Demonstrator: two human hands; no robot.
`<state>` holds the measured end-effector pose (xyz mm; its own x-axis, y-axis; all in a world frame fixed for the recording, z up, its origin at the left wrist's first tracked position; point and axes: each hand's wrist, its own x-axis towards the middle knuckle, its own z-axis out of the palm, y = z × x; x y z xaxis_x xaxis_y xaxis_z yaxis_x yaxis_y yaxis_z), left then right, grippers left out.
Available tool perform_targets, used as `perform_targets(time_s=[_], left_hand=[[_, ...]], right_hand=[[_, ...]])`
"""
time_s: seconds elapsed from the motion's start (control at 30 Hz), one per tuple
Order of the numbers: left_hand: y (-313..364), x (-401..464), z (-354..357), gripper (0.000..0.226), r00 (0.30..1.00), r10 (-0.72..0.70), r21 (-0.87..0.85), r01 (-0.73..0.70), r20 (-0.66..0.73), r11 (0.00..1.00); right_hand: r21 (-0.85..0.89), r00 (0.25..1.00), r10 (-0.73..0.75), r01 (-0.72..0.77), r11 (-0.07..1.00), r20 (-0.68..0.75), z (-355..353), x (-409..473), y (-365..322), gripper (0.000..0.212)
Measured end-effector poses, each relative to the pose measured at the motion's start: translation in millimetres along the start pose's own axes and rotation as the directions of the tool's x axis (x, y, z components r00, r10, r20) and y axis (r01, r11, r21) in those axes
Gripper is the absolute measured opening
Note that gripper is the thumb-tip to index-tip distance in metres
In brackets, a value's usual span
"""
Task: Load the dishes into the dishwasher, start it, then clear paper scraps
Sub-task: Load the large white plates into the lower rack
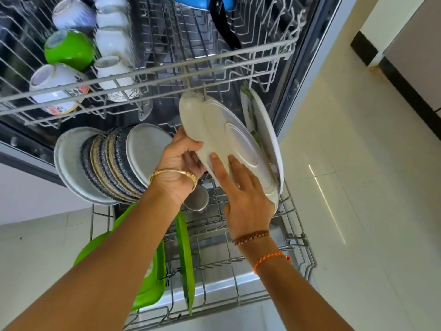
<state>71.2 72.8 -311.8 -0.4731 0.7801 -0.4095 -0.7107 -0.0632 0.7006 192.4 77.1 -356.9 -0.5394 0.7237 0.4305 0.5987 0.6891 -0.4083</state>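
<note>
Both hands are on a white plate (229,139) held on edge over the lower rack (238,259) of the dishwasher. The left hand (177,163) curls its fingers round the near rim, thumb on top; the right hand (248,199) lays straight fingers flat against the plate's underside, just below its raised foot ring. The plate looks like glazed ceramic: stiff, smooth, fairly heavy, breakable, and likely slippery if wet, so the rim is the safest hold. Just beyond the fingertips stands another white plate (269,139), nearly touching. Left of the left knuckles stands a row of speckled grey plates (107,163); green plates (186,259) stand nearer the wrists.
</note>
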Motion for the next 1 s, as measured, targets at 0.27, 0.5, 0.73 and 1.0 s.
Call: perform_targets(time_s=[0.27, 0.5, 0.73, 1.0], left_hand=[[-14.5, 30.8, 4.7, 0.033, 0.999, -0.009, 0.116, 0.015, -0.054, 0.993], [-20.8, 56.5, 11.4, 0.031, 0.995, -0.034, 0.197, 0.053, -0.099, 0.979], [-36.7, 80.4, 47.9, 0.044, 0.97, 0.015, 0.484, 0.109, -0.244, 0.868], [-51.6, 61.9, 19.1, 0.041, 0.987, 0.09, 0.616, 0.011, -0.133, 0.787]], right_hand=[[0.047, 0.995, 0.063, -0.067, 0.997, 0.075, 28.4, 15.4, 30.6, 0.095], [0.045, 0.979, 0.132, -0.141, 0.989, 0.156, 29.4, 36.1, 46.5, 0.091], [-0.183, 0.901, 0.331, -0.288, 0.94, 0.282, 27.1, 54.4, 77.2, 0.066], [-0.243, 0.892, 0.289, -0.211, 0.947, 0.349, 21.7, 49.2, 78.6, 0.068]])
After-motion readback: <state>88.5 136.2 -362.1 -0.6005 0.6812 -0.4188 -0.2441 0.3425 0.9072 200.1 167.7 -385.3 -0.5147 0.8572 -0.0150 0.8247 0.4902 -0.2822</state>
